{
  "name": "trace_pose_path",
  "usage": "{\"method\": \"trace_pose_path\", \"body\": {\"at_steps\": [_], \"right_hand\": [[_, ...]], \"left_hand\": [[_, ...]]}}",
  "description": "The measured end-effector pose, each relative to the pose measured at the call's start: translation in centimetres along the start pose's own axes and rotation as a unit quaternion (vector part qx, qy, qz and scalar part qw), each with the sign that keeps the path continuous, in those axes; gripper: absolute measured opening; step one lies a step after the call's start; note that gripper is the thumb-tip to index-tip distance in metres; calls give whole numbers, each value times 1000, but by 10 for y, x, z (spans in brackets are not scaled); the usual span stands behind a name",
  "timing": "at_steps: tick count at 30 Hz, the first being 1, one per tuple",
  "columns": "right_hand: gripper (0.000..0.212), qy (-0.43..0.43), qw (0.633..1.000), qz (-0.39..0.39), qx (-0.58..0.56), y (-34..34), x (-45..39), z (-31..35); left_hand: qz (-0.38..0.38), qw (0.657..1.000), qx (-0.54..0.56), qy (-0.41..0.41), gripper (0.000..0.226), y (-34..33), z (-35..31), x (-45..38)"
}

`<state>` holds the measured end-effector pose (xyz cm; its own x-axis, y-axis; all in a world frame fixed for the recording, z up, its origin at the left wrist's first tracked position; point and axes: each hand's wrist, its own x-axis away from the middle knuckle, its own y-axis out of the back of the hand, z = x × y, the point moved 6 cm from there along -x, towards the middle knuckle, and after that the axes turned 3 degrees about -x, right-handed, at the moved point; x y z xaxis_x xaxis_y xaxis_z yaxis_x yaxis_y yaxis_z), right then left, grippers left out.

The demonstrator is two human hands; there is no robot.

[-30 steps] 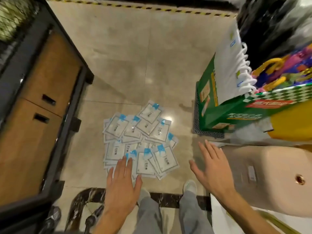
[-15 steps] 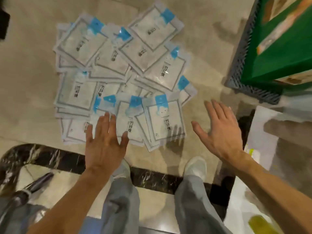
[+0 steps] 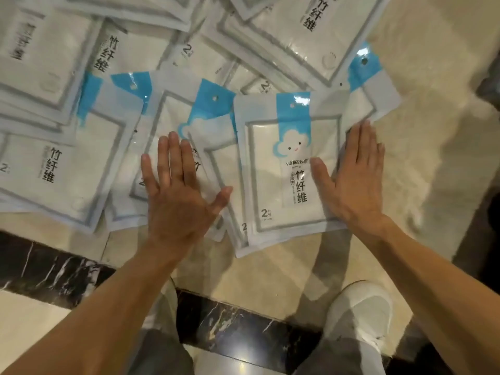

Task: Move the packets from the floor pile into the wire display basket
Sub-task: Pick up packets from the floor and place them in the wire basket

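Observation:
A pile of several flat white packets (image 3: 81, 85) with blue header tabs and black lettering covers the beige floor across the upper view. The nearest packet (image 3: 286, 169), showing a cloud face, lies on top at the front. My left hand (image 3: 178, 196) lies flat with straight fingers on a neighbouring packet (image 3: 173, 123) to the left of it. My right hand (image 3: 351, 182) lies flat, fingers straight, along the right edge of the cloud-face packet. Neither hand grips anything. The wire display basket is out of view.
A black marble floor strip (image 3: 54, 269) runs under my arms. My white shoe (image 3: 359, 312) and grey trouser legs (image 3: 162, 347) stand just behind the pile. Bare beige floor (image 3: 422, 131) lies to the right of the packets.
The view has dropped much closer to the pile. Both hands have moved forward and down from above the floor onto the front packets.

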<state>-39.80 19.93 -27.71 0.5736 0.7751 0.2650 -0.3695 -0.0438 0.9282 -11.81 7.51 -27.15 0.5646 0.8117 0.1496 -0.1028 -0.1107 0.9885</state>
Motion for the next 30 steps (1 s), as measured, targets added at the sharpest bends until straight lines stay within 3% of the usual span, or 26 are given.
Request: {"method": "trace_pose_path", "body": {"at_steps": [5,7,10,14,17,18,19,21,22,24,27,30], "right_hand": [[83,-5,994,-34,-104,-2,0,-6],[63,-13,979,-72,-191,3,-2,-11],[37,-59,954,-85,-280,12,-5,-14],[35,-104,947,-63,-296,26,-9,-11],[35,-118,950,-41,-286,41,-6,-12],[35,-129,938,-24,-322,46,-6,-11],[34,-146,914,0,-380,50,-4,-8],[33,-170,870,35,-461,59,-3,-5],[35,-178,860,45,-476,66,-2,-3],[35,-188,840,60,-506,82,0,4],[29,-199,812,69,-544,114,1,21],[48,-216,786,75,-575,158,2,46]], "left_hand": [[1,1000,11,-1,109,-6,1,-2],[-29,999,41,-17,99,-1,1,-1],[-31,980,197,15,74,4,3,-8],[-52,952,283,103,48,24,2,-15],[27,936,311,160,36,29,2,-15],[62,910,366,183,36,28,4,-12],[90,859,459,210,35,28,6,-8],[119,723,631,255,31,39,3,-3],[117,680,674,264,29,47,4,-3],[103,668,685,272,23,67,12,-5],[72,693,657,287,16,101,37,-8],[51,692,635,339,22,136,68,-8]]}}
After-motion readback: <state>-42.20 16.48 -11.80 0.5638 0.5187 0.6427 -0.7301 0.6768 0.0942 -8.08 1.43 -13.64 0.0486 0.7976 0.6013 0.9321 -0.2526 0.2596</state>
